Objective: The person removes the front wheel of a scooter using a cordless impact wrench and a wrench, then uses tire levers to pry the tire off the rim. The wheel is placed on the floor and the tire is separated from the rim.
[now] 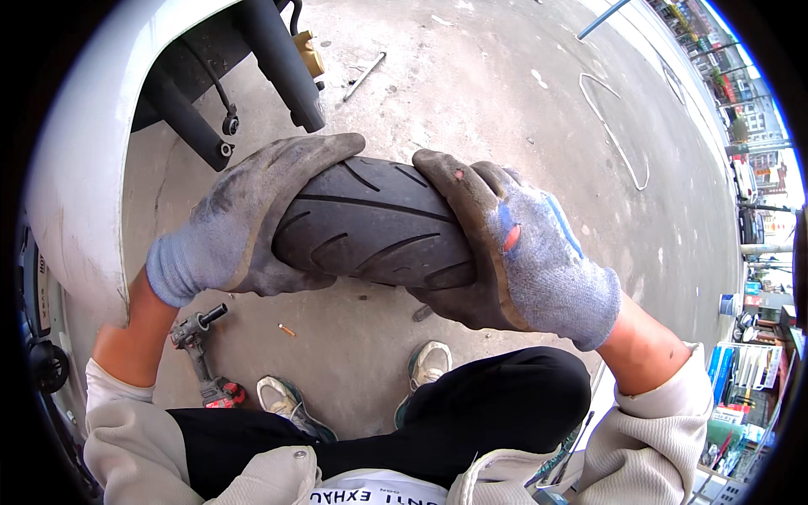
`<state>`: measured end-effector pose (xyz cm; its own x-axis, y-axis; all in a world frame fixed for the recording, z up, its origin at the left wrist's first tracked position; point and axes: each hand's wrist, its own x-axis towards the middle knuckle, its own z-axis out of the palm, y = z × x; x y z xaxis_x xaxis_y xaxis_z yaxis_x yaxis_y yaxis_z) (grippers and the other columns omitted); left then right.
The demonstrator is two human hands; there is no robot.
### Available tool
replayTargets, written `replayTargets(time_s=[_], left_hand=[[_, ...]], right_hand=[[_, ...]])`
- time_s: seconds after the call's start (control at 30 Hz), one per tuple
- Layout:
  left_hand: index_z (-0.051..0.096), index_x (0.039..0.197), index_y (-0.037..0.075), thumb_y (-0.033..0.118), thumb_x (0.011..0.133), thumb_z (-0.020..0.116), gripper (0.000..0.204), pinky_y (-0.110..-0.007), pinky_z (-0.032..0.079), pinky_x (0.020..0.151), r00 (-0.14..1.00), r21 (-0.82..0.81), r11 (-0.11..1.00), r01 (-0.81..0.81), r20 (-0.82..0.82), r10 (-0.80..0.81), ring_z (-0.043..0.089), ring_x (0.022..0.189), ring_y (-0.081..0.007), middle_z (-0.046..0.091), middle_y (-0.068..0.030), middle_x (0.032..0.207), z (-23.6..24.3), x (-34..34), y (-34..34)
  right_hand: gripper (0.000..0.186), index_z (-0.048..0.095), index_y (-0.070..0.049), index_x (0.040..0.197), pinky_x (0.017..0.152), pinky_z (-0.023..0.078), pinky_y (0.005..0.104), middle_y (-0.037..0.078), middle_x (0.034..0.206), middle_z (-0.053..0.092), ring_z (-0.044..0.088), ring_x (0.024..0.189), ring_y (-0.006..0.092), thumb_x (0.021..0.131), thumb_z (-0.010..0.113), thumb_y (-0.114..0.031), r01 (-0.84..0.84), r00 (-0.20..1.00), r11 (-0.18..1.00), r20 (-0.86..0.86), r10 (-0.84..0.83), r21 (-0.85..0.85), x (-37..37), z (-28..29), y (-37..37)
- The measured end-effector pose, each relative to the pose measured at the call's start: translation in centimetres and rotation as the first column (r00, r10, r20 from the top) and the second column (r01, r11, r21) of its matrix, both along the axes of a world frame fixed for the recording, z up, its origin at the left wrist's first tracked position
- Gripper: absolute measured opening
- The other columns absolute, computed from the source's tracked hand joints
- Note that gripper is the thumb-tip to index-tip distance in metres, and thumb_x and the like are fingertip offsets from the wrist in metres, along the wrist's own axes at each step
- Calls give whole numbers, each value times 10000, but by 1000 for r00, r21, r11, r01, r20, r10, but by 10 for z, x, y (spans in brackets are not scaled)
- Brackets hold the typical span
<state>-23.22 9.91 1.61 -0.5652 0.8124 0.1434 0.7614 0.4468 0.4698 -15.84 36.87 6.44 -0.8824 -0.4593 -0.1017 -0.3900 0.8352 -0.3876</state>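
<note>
A black tyre with slanted tread grooves is held up between my two hands, its tread facing me. My left hand, in a worn grey glove, wraps round the tyre's left side. On the other side my right hand grips it in a matching glove, torn at two spots. The tyre's flanks, and whether a wheel sits inside it, are hidden by the gloves. Just beyond my left hand hang two dark fork legs under a white body panel, apart from the tyre.
On the concrete ground near my left shoe lies a cordless impact wrench. A metal rod lies further off, close to a fork leg. Shelves with goods stand at the far right.
</note>
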Motion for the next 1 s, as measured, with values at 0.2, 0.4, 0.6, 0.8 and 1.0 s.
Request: replayTargets(time_s=[0.2,0.4,0.6,0.8,1.0], left_hand=[[449,1446,107,225,542,913,1023,-453,422,1097,996,42,996,-76,46,74,536,1266,-354,527,-146,1398,-5,7,-9],[432,1449,89,193,536,921,1041,-438,429,1089,994,93,991,-98,64,92,535,1263,-354,524,-170,1377,-10,-3,-14],[392,1472,57,333,574,906,1072,-461,389,1106,985,-41,987,-155,70,158,502,1282,-355,507,-191,1382,-8,30,-41],[372,1484,30,458,829,732,861,-420,366,1128,763,208,884,-419,609,218,477,1323,-312,459,-191,1457,-29,57,-110],[465,1428,37,406,1031,489,543,-373,420,1100,-348,-260,304,-916,893,-286,550,1249,-246,567,-120,1379,-96,80,-149]], right_hand=[[763,478,43,1350,684,529,456,269,890,604,646,820,402,768,783,-346,-147,960,989,-243,140,-12,-11,-18,-1],[794,441,1,1398,751,523,464,278,985,596,641,881,414,778,786,-356,-169,969,985,-187,162,-25,-25,-19,-4],[1123,278,-21,1518,1109,374,481,271,1417,458,434,1333,443,672,866,-469,-91,991,974,72,108,-209,2,-10,26],[717,404,3,1462,1085,412,409,218,1383,529,509,1297,336,941,639,-430,593,651,717,742,-159,-367,25,-88,95],[572,540,-74,1384,923,543,348,96,1311,623,619,1158,198,1014,464,-503,998,-59,2,953,297,61,56,-169,60]])
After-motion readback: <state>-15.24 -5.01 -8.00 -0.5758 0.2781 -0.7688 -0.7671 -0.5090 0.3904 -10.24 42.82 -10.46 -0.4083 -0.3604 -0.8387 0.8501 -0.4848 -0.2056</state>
